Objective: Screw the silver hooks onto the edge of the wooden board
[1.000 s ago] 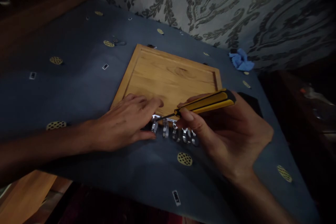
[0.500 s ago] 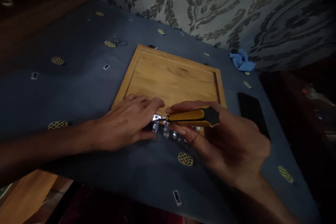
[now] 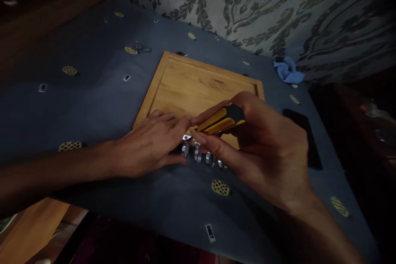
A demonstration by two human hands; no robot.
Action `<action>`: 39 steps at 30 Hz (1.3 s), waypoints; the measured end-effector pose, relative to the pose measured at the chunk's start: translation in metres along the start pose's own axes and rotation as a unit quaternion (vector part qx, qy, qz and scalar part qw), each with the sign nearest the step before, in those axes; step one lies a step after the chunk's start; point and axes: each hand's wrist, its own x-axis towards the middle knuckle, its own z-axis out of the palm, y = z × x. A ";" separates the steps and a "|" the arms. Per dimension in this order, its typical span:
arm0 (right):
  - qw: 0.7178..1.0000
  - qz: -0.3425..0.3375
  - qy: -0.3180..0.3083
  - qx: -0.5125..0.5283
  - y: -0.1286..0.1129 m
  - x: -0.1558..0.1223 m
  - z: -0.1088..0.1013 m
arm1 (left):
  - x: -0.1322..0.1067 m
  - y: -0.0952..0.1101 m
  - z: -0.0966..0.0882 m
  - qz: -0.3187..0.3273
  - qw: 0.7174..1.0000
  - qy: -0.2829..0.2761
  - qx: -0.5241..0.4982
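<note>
A wooden board point(image 3: 198, 86) lies on a dark blue cloth. Along its near edge sits a shiny metal strip with several hooks point(image 3: 202, 156). My left hand point(image 3: 151, 144) rests flat on the board's near left corner, fingers stretched out and pressing on the left end of the hook strip. My right hand point(image 3: 262, 148) grips a yellow and black screwdriver point(image 3: 221, 119), fingers wrapped round the handle. The screwdriver's tip points left and down at the strip's left end, just by my left fingertips.
The blue cloth point(image 3: 93, 103) with yellow dotted ovals covers the table. A black phone point(image 3: 305, 140) lies right of the board. A crumpled blue rag point(image 3: 289, 71) sits by the patterned wall. A small ring-like item point(image 3: 142, 49) lies far left of the board.
My right hand has slid up the screwdriver toward its tip and swung the handle more upright. The left hand has stayed pressed on the strip.
</note>
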 end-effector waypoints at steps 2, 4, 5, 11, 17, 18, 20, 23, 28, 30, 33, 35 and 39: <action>0.999 0.031 0.009 0.014 -0.003 -0.002 0.001 | 0.000 0.000 0.000 0.005 1.000 0.008 0.004; 0.998 0.057 0.004 0.038 -0.007 -0.001 -0.001 | 0.000 0.000 0.000 0.008 1.000 0.006 0.000; 0.996 0.065 -0.005 0.052 -0.008 0.000 -0.003 | 0.000 0.000 0.000 0.007 1.000 0.003 -0.001; 0.987 0.066 -0.053 0.135 -0.009 0.001 -0.012 | 0.000 0.000 -0.001 0.003 1.000 0.006 0.015; 0.992 0.064 0.012 0.104 -0.006 -0.002 -0.002 | -0.002 -0.003 0.003 0.014 1.000 0.022 0.017; 0.994 0.066 0.011 0.090 -0.006 -0.003 -0.001 | -0.003 -0.003 0.003 0.013 1.000 0.021 0.019; 0.996 0.064 0.006 0.057 -0.007 -0.004 0.000 | -0.003 -0.003 0.004 0.012 1.000 0.018 0.020; 0.997 0.025 0.056 0.036 -0.014 -0.005 0.000 | -0.003 -0.003 0.003 0.011 1.000 0.017 0.010; 0.979 0.043 0.186 0.068 -0.024 -0.003 0.000 | -0.002 -0.002 0.000 -0.004 1.000 0.006 0.004; 0.984 0.045 0.154 0.072 -0.021 -0.002 0.000 | -0.002 -0.001 -0.001 -0.006 1.000 0.000 0.004; 0.988 0.043 0.128 0.072 -0.012 -0.002 0.000 | 0.000 0.000 -0.003 -0.016 1.000 -0.017 -0.002; 0.990 0.046 0.117 0.063 -0.008 -0.002 0.001 | 0.000 0.001 -0.004 -0.022 0.999 -0.028 -0.007; 0.991 0.044 0.104 0.069 -0.006 -0.003 0.002 | 0.001 0.003 -0.005 -0.026 0.999 -0.032 -0.016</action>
